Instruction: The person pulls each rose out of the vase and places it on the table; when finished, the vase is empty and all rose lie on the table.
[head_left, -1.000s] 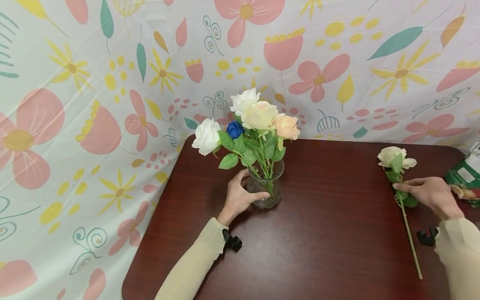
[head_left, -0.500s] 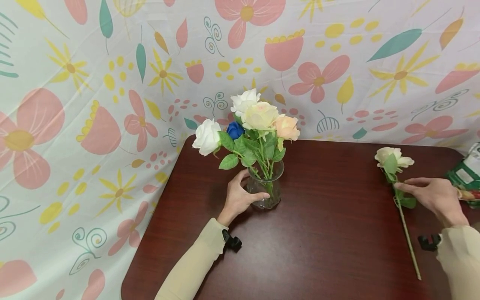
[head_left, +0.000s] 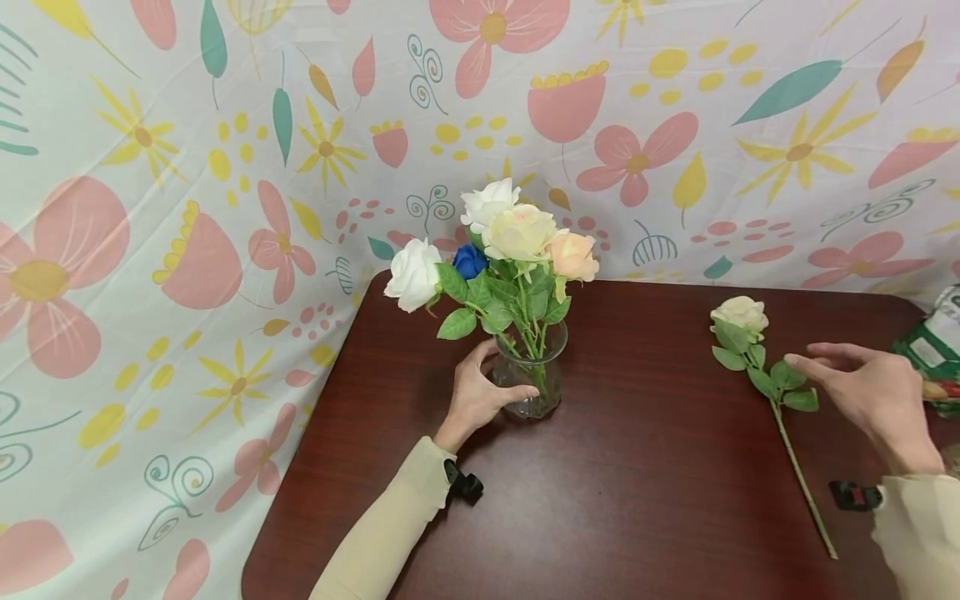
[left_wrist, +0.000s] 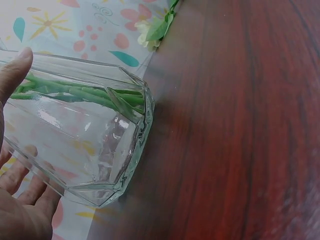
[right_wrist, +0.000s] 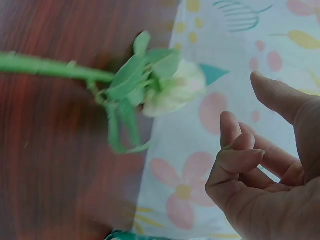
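My left hand (head_left: 480, 392) grips a clear glass vase (head_left: 534, 385) from its left side, thumb across the front and fingers behind. Facets and green stems (left_wrist: 85, 94) show through the glass in the left wrist view. Out of the vase rise a white rose (head_left: 414, 275), a blue rose (head_left: 469, 261), a peach rose (head_left: 573, 254) and other pale ones. A loose cream rose (head_left: 741, 317) with leaves lies on the table at the right, its stem toward the front. Just right of its leaves, my right hand (head_left: 873, 396) holds nothing, thumb and fingers apart.
The dark red-brown wooden table (head_left: 645, 483) meets a flower-printed cloth (head_left: 300, 125) at its back and left. At the far right edge sits a green and white package (head_left: 933, 346), partly cut off and partly behind my right hand.
My right hand has let go of the cream rose and stands slightly right of it. The rose's head has swung left. My left hand and the vase stay where they were.
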